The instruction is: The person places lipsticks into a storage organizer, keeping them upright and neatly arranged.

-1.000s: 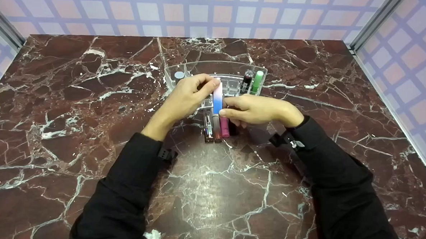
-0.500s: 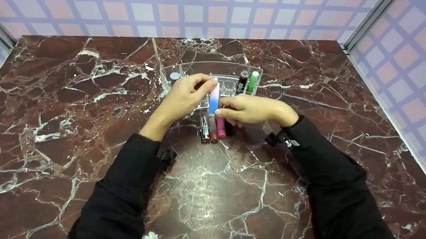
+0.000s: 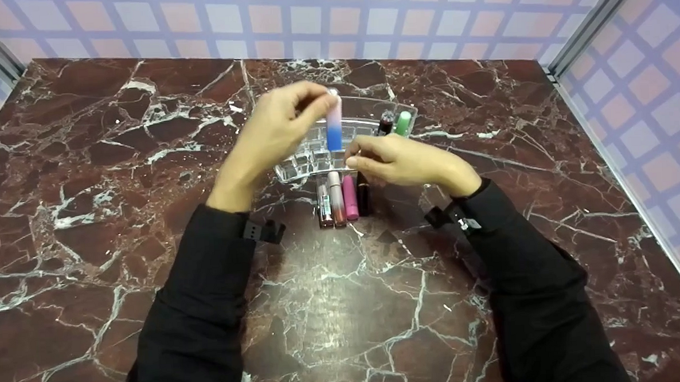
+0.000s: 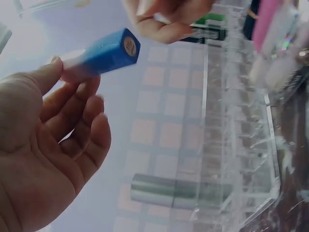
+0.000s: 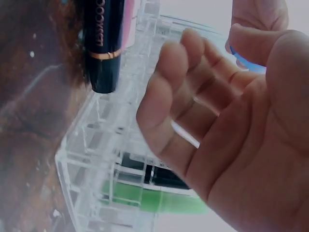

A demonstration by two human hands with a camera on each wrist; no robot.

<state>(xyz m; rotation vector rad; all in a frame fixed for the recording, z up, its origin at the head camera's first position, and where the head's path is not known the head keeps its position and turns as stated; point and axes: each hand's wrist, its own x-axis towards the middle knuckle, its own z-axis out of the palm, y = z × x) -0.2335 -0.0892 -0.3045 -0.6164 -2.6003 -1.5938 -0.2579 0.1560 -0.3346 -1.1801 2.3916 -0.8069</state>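
Note:
My left hand (image 3: 271, 122) pinches a blue-to-pink lipstick tube (image 3: 335, 127) by its pale upper end, held over the clear divided cosmetics organizer (image 3: 299, 165). In the left wrist view the blue end of the tube shows a round label, and nothing touches that end. My right hand (image 3: 410, 162) hovers by the organizer's near edge, fingers loosely bent and holding nothing. Below it lies a black lipstick (image 5: 104, 53) with a gold band. Beside that one are a pink tube (image 3: 349, 197) and two lip gloss tubes, one brownish (image 3: 337, 201) and one clear-topped (image 3: 324, 206).
At the organizer's right end stand a dark tube (image 3: 386, 122) and a green tube (image 3: 403, 123). A grey-green cylinder (image 4: 178, 191) stands at its other end, hidden behind my left hand in the head view. A checked wall (image 3: 321, 22) backs the marbled table (image 3: 146, 222).
My left hand has lifted the blue-to-pink tube up and away, off the near row. The right fingers, earlier at the tube's lower end, are apart from it and slightly higher.

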